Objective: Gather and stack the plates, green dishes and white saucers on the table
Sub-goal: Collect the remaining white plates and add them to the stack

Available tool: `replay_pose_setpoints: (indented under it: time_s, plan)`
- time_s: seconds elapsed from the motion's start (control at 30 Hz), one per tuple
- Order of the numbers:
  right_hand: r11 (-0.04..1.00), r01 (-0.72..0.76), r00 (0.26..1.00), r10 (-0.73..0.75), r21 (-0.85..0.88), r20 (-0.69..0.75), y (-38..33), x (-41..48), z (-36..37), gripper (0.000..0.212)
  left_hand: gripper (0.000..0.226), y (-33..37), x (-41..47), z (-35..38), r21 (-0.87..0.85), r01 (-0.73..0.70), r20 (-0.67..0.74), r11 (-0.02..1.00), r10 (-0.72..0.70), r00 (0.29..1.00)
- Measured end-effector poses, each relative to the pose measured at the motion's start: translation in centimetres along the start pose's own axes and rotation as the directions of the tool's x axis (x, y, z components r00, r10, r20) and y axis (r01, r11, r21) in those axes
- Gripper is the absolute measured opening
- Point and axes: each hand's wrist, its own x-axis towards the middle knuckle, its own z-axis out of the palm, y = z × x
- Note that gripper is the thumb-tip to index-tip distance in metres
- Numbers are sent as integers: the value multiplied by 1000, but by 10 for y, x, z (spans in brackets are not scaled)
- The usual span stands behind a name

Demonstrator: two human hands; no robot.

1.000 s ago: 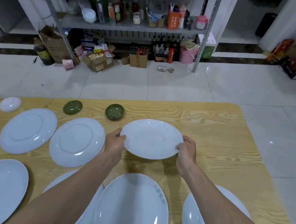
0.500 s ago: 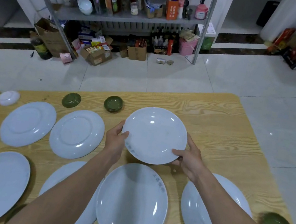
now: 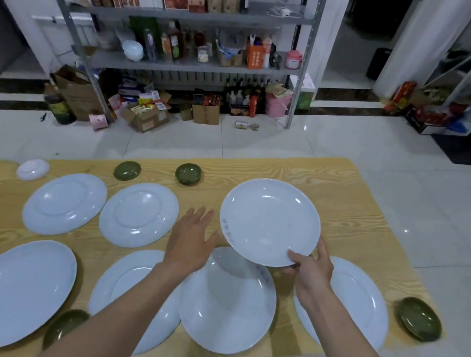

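Observation:
My right hand (image 3: 311, 269) pinches the near rim of a white plate (image 3: 270, 220), holding it tilted above the wooden table (image 3: 347, 201). My left hand (image 3: 191, 239) hovers just left of that plate, fingers spread, holding nothing. Below the raised plate lies another white plate (image 3: 228, 302). Several more white plates lie around: far left (image 3: 64, 203), centre left (image 3: 138, 214), near left (image 3: 12, 291), near centre (image 3: 126, 284) and right (image 3: 362, 301). Green dishes sit at the back (image 3: 127, 170) (image 3: 188, 173), right edge (image 3: 419, 319) and near edge (image 3: 63, 327). A white saucer (image 3: 33, 169) is back left.
The table's right and near edges drop to a white tiled floor (image 3: 418, 236). A metal shelf rack (image 3: 192, 49) with bottles and boxes stands beyond the table, with cardboard boxes on the floor beneath.
My left hand has let go of the plate and opened beside it. My right hand alone now holds the plate, shifted to the right and tilted.

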Motion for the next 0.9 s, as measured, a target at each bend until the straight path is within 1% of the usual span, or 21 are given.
replay_pose_setpoints:
  time_s: [0.1,0.23,0.37,0.53,0.73,0.9]
  plan:
    - [997,0,1000,1,80,-18,9,-36,-6,85,56,-6,-35,-3,102,-36,-6,994,37,999]
    - [991,10,999,-5,131,-37,17,-74,-13,87,59,-7,-68,-6,163,-47,30,986,43,999]
    - [988,14,999,-6,152,-50,18,-100,-22,88,60,-1,-92,-7,194,-70,32,979,65,997]
    - [987,30,999,-27,156,-25,13,-116,-37,86,61,9,-116,3,294,-78,29,953,73,997]
    - [990,14,1000,-15,141,11,16,-125,-64,86,62,11,-152,34,279,8,33,960,-18,999]
    - [988,-18,1000,19,152,-2,24,-124,-79,88,61,1,-173,65,178,207,71,962,-222,972]
